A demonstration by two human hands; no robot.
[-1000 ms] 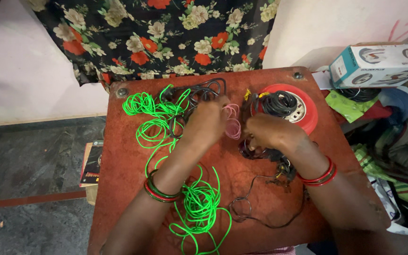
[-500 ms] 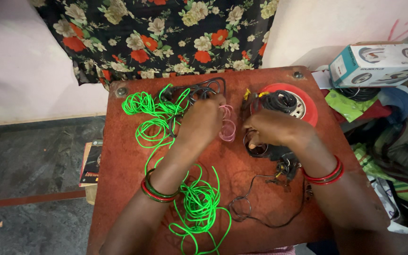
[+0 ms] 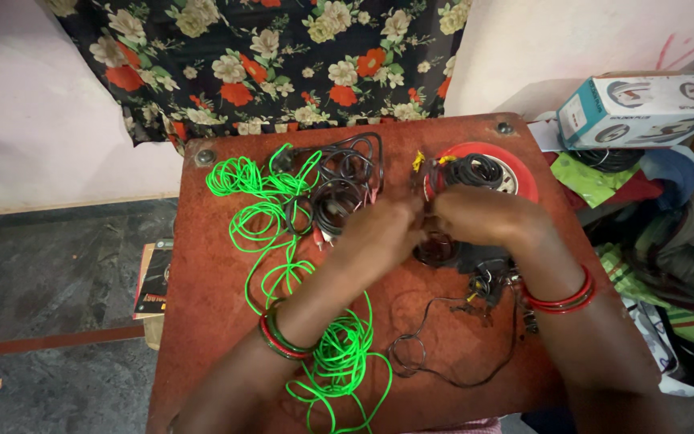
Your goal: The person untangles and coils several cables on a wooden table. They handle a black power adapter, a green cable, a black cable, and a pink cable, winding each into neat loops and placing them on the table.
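Left hand (image 3: 379, 233): has shifted right from the pink loops, now touching right hand (image 3: 475, 215) mid-tabletop (image 3: 202, 265). Both grips closed over a small dark wire coil (image 3: 437, 249); exact hold cannot be told. Green wire (image 3: 283, 217) untouched, left side.

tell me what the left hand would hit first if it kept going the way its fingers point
Probably the right hand: the left hand points up and right, with its fingers already about meeting it above a dark coil. Depth is unclear.
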